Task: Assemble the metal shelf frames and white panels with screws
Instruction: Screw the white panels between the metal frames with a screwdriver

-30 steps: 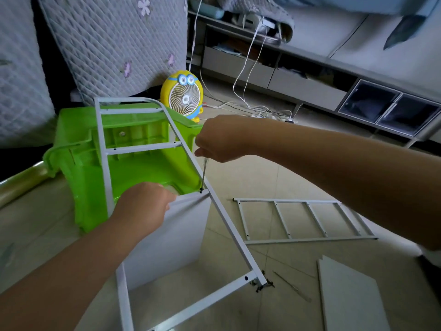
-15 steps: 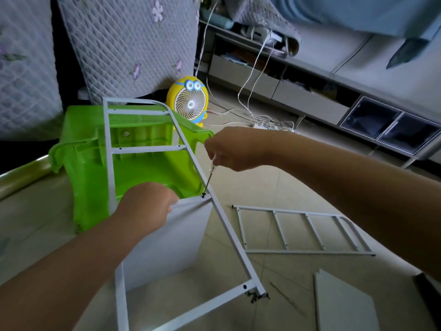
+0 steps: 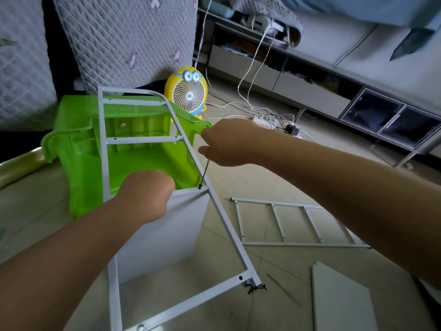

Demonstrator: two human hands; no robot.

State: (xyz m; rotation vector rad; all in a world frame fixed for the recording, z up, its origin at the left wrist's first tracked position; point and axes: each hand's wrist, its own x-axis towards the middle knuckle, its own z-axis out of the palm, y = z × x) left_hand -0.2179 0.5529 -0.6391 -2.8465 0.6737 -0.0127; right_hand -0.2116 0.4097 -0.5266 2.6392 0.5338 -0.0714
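Screwdriver (image 3: 204, 173), thin steel, meets tubular white frame (image 3: 143, 140).

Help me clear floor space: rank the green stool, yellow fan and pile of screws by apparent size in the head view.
Green stool; yellow fan; pile of screws. Fan lies farthest, so it looks smaller.

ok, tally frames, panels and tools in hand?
Metal frames: 2, leaning frame, floor frame
White panels: 2, upright panel, floor panel
Screwdriver: 1
Total: 5
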